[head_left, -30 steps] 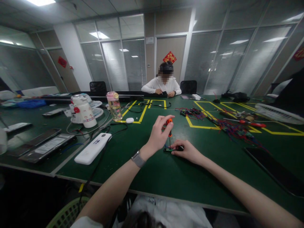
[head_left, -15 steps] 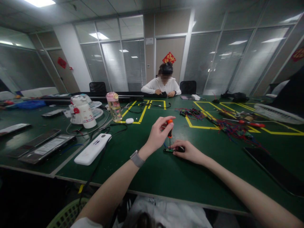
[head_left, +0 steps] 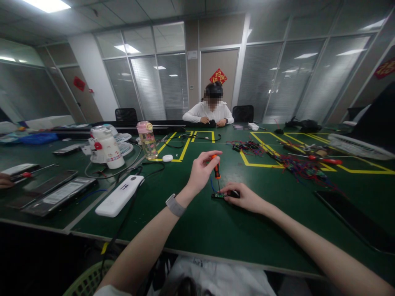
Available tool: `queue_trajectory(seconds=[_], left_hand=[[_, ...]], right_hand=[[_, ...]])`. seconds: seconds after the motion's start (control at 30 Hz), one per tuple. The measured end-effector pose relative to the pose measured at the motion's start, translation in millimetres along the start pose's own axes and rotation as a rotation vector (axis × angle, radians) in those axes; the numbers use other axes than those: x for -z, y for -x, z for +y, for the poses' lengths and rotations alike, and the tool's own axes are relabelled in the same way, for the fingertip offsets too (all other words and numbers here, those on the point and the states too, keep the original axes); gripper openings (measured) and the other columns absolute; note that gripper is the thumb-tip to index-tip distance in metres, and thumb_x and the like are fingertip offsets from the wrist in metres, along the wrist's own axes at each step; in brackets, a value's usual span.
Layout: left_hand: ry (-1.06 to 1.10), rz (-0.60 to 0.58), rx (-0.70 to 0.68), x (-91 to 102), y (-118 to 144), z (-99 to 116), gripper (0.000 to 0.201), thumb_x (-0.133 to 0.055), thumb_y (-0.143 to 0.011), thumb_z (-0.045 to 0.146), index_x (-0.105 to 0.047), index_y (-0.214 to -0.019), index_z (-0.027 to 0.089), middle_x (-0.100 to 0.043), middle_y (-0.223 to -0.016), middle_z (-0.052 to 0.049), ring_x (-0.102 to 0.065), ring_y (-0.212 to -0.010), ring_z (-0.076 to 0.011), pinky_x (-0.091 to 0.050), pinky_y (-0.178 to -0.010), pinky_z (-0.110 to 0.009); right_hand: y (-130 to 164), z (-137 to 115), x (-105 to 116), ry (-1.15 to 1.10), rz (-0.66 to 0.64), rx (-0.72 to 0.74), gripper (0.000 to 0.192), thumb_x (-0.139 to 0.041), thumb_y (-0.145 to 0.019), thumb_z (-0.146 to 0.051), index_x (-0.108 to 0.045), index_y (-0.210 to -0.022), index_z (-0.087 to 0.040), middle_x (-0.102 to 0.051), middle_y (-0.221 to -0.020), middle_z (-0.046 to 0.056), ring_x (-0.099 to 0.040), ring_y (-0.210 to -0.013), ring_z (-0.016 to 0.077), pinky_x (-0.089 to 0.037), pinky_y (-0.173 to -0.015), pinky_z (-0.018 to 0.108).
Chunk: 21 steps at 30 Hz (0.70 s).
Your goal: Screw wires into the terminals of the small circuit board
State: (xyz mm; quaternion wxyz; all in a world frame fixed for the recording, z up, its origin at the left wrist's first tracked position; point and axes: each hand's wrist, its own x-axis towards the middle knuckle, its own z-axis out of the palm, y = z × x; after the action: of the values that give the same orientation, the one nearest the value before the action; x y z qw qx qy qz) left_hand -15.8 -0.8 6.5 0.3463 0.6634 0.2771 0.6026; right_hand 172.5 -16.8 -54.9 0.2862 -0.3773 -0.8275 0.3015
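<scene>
My left hand grips the handle of an orange and black screwdriver, which leans slightly with its shaft pointing down. The screwdriver's tip meets a small green circuit board on the table. My right hand pins that board down, its fingers closed on the board's right end. A dark rounded piece shows between the right hand's fingers; I cannot make out what it is. From the board's left side a thin blue wire rises.
A white power bank, a white bottle and a pink-lidded bottle stand left. Tangled wired boards and a black tablet-like slab lie right. Another person sits opposite. A co-worker's hand shows at far left.
The screwdriver handle has tipped a little to the left with my left hand, while my right hand stays on the board. At far left, another person's hand and a red-handled screwdriver have come into view.
</scene>
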Motion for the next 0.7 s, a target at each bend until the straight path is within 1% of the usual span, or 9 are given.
queue_trajectory(seconds=[0.07, 0.1, 0.2, 0.33, 0.5, 0.7], left_hand=[[0.060, -0.038, 0.039, 1.5, -0.9, 0.1, 0.024, -0.053, -0.089, 0.024, -0.068, -0.106, 0.017, -0.066, -0.110, -0.009, -0.063, -0.094, -0.0164, -0.051, -0.081, -0.028], [0.099, -0.059, 0.059, 2.0, -1.1, 0.1, 0.026, -0.051, -0.090, 0.024, -0.067, -0.109, 0.017, -0.066, -0.112, -0.010, -0.064, -0.096, -0.0175, -0.051, -0.082, -0.029], [0.157, -0.091, 0.083, 2.7, -0.9, 0.4, 0.028, -0.052, -0.090, 0.025, -0.065, -0.112, 0.016, -0.069, -0.105, -0.010, -0.067, -0.092, -0.0183, -0.053, -0.082, -0.031], [0.083, -0.050, 0.057, 2.0, 0.4, 0.5, 0.024, -0.058, -0.086, 0.027, -0.067, -0.105, 0.015, -0.070, -0.095, -0.007, -0.066, -0.089, -0.0166, -0.052, -0.080, -0.028], [0.061, -0.010, 0.079, 1.3, 1.1, 0.2, 0.024, -0.060, -0.084, 0.027, -0.067, -0.103, 0.015, -0.069, -0.094, -0.007, -0.065, -0.086, -0.0155, -0.051, -0.078, -0.026], [0.070, 0.063, 0.089, 0.8, 3.3, 0.6, 0.023, -0.056, -0.086, 0.028, -0.067, -0.100, 0.014, -0.068, -0.098, -0.008, -0.065, -0.087, -0.0177, -0.051, -0.077, -0.028]], right_hand=[[0.1, -0.6, 0.6, 0.001, -0.008, 0.004, 0.025, -0.059, -0.080, -0.021, -0.073, -0.101, -0.019, -0.064, -0.088, 0.006, -0.060, -0.080, 0.0184, -0.049, -0.076, 0.031], [0.1, -0.7, 0.8, 0.001, -0.011, 0.005, 0.025, -0.058, -0.080, -0.021, -0.073, -0.101, -0.019, -0.065, -0.089, 0.006, -0.060, -0.081, 0.0185, -0.049, -0.076, 0.031], [-0.2, 0.1, 0.6, 0.006, -0.010, 0.004, 0.026, -0.058, -0.080, -0.019, -0.073, -0.101, -0.019, -0.065, -0.089, 0.006, -0.060, -0.081, 0.0188, -0.048, -0.076, 0.031], [-1.2, 2.9, -0.7, 0.010, 0.000, -0.006, 0.026, -0.058, -0.079, -0.017, -0.072, -0.100, -0.018, -0.064, -0.086, 0.006, -0.059, -0.078, 0.0182, -0.048, -0.073, 0.030], [-2.7, 6.3, -1.7, 0.030, -0.004, 0.008, 0.027, -0.058, -0.078, -0.015, -0.072, -0.101, -0.017, -0.062, -0.084, 0.005, -0.060, -0.077, 0.0172, -0.046, -0.071, 0.028], [-1.9, 5.0, -1.9, 0.041, -0.001, 0.008, 0.025, -0.059, -0.079, -0.017, -0.072, -0.100, -0.017, -0.063, -0.086, 0.005, -0.060, -0.080, 0.0179, -0.047, -0.073, 0.029]])
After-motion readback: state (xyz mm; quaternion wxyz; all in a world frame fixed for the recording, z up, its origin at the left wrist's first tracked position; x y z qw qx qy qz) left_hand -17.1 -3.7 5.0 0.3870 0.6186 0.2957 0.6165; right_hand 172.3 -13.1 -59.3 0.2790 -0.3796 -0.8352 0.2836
